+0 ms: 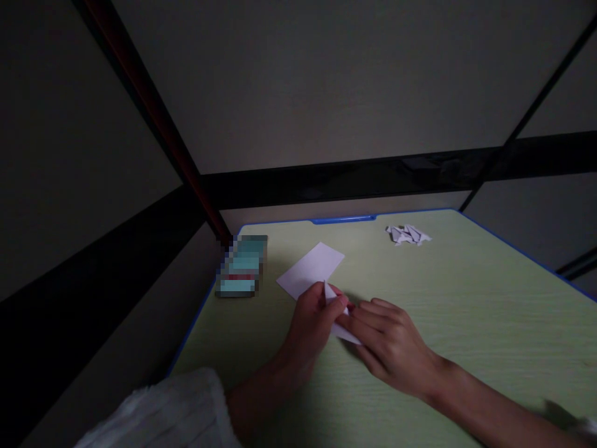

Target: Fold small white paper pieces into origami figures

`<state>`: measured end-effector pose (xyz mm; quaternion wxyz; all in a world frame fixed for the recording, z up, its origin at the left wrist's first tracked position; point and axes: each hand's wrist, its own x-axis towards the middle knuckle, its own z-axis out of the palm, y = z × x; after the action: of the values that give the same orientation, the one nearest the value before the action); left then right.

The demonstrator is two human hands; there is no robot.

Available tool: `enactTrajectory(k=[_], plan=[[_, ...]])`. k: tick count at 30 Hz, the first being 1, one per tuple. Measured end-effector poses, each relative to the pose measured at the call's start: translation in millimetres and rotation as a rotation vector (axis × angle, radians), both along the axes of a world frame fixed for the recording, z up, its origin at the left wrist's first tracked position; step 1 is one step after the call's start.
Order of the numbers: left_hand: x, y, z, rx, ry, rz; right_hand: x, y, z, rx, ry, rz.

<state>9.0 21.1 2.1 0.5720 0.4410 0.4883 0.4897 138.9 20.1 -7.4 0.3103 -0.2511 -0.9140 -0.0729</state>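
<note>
Between my two hands, just above the table, is a small folded piece of white paper point(346, 331) with a pointed tip sticking up. My left hand point(313, 320) pinches it between thumb and fingers. From the other side my right hand point(389, 339) grips the paper, its fingers curled and partly hiding it. Beyond my left hand lies a flat white sheet of paper point(311, 269), its near corner covered by that hand. Several small folded paper shapes point(407, 234) rest in a cluster toward the far right of the table.
The pale wood-grain table point(466, 298) has a blue edge and a blue handle-like strip point(344, 219) at the back. A blurred-out phone-like device point(241, 266) lies near the left edge. Behind stands a panelled wall point(345, 87) with a dark band.
</note>
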Motion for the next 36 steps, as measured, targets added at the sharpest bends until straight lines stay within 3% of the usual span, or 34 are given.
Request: enactTrajectory(k=[5, 11, 22, 25, 29, 32, 36], plan=[[0.1, -0.5, 3.5, -0.024, -0.054, 0.003, 3.6, -1.1, -2.7, -0.044, 0.083, -0.024], [-1.9, 1.5, -5.3, -0.047, -0.122, 0.014, 3.3, -0.8, -3.4, -0.164, 0.145, -0.067], [-8.4, 4.5, -2.8, -0.024, -0.228, 0.000, 4.4, 3.5, -0.1, -0.264, 0.042, 0.050], [-9.6, 5.3, -0.5, 0.002, -0.230, 0.005, 3.7, 0.7, 5.3, -0.483, 0.212, 0.081], [-10.4, 5.8, 2.1, 0.013, -0.204, -0.014, 3.4, 1.4, 9.2, -0.845, 0.546, -0.037], [-10.5, 5.6, 1.7, 0.055, -0.160, -0.039, 1.8, 5.4, 8.3, -1.075, 0.601, -0.079], [-9.7, 4.8, -0.7, 0.044, -0.205, -0.152, -3.4, 9.0, 5.7, -1.427, 0.616, 0.053]])
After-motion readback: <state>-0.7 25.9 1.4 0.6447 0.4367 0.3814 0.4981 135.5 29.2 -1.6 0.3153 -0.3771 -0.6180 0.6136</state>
